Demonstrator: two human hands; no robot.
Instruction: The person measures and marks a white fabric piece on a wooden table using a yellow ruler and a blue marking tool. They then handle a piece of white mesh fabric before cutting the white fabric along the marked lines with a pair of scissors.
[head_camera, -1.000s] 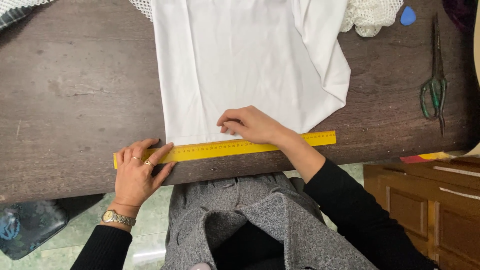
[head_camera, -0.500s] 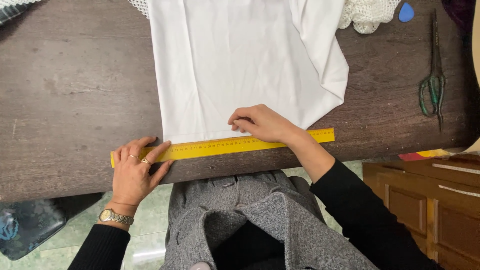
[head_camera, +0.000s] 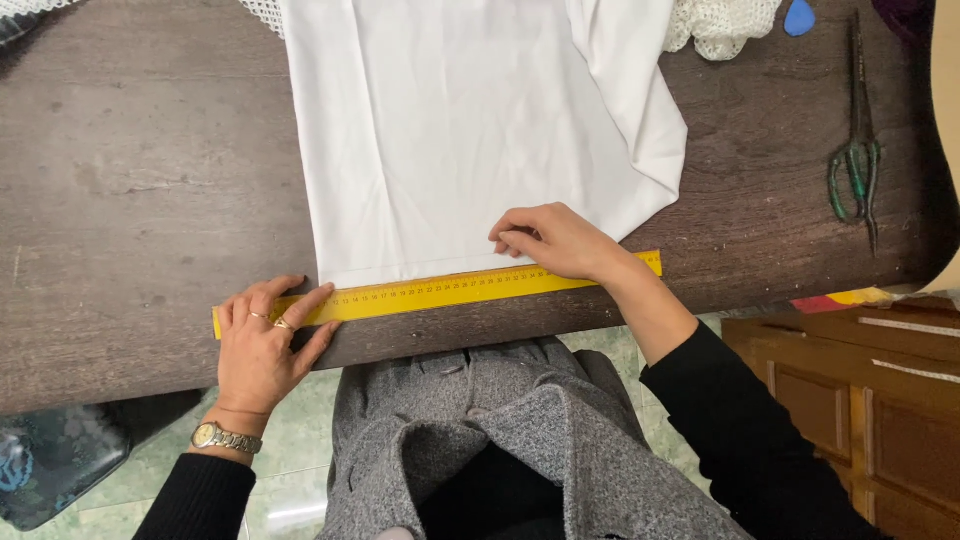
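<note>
A white cloth (head_camera: 450, 130) lies flat on the dark wooden table (head_camera: 130, 150), its hem toward me. A long yellow ruler (head_camera: 430, 293) runs along that hem near the table's front edge. My left hand (head_camera: 262, 340), with rings and a wristwatch, presses down on the ruler's left end with its fingers spread. My right hand (head_camera: 555, 240) rests on the cloth just above the ruler, fingertips bunched together at the hem. Whether something small is pinched in them is hidden.
Green-handled scissors (head_camera: 855, 165) lie at the right of the table. A white lace cloth (head_camera: 725, 25) and a small blue piece (head_camera: 799, 15) sit at the far edge. A wooden cabinet (head_camera: 850, 400) stands right of my lap.
My right hand has slid to the right along the cloth's hem above the ruler. My left hand stays on the ruler's left end.
</note>
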